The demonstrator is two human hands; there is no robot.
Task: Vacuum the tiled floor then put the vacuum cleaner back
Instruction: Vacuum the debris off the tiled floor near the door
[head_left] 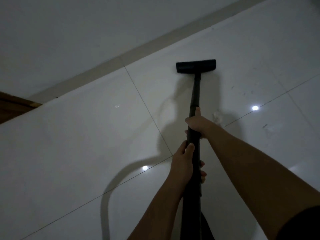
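both hands gripping wand, nozzle ahead

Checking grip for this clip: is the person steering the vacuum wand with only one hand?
No: both the right hand and the left hand are wrapped around the black wand, the right one farther down toward the floor head.

Tiled floor looks like glossy glazed white ceramic, smooth, mirror-like with bright light reflections and thin dark grout lines. Skirting strip is beige, duller tile. Wall is matt, smooth painted white. Vacuum wand and floor head look like black matt plastic. Brown piece at left edge looks like wood, semi-gloss. Debris on the floor looks pale and fluffy.
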